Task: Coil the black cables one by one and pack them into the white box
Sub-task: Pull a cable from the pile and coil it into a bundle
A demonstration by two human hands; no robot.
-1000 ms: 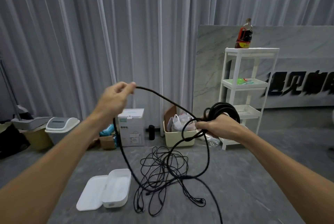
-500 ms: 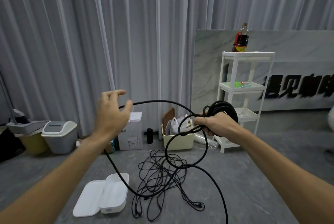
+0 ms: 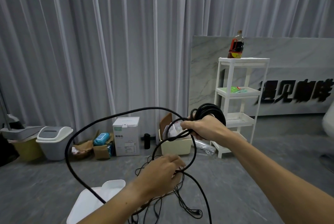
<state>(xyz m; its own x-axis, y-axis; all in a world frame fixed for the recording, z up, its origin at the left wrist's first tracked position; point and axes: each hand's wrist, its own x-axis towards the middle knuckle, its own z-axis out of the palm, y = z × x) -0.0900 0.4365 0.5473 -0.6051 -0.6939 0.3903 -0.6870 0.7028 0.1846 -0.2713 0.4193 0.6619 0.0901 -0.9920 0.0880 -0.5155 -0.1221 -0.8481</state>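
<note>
Going left to right: the big free loop of thick black cable (image 3: 70, 144) now swings way out to the left and dips down across the white box (image 3: 115, 185), which sits open on the floor at the bottom, partly hidden behind the left forearm. A second ago the left hand (image 3: 160, 175) was up high pinching that cable at the top of the loop; since then it's dropped low and toward the middle, reaching for the stretch that runs up to the coil. Its fingers look curled around the cable there, though honestly I can't quite tell if it's a firm grip or just sliding along. I'd read that as one more turn laid and the hand going down for the next length, so this cable is partway coiled, not ready to pack. Below that hand the thinner cables (image 3: 180, 204) lie in a tangle on the floor, not yet coiled. Over on the right, the right hand (image 3: 204, 129) is held out at about chest height, fingers clamped around the finished coil (image 3: 209, 110), which stands up above the fist.
</note>
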